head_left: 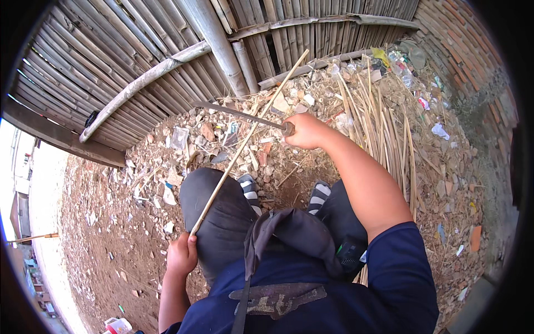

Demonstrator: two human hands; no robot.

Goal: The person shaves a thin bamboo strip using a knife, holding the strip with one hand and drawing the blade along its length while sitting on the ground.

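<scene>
My left hand (182,254) is closed round the near end of a long, thin bamboo stick (224,176), beside my left knee. From there the stick slants up and away to the right, passing over my thigh. In my right hand (305,131) is the handle of a long-bladed knife (240,116), its dark blade pointing left. The blade crosses the stick a little left of my right fist; whether the two touch I cannot tell.
A bundle of long, pale sticks (384,131) lies on the ground to my right. Ahead stands a bamboo-slat wall (161,42) with a thick post (219,47). A brick wall (464,44) rises at the right. Stones and litter cover the dirt (122,234).
</scene>
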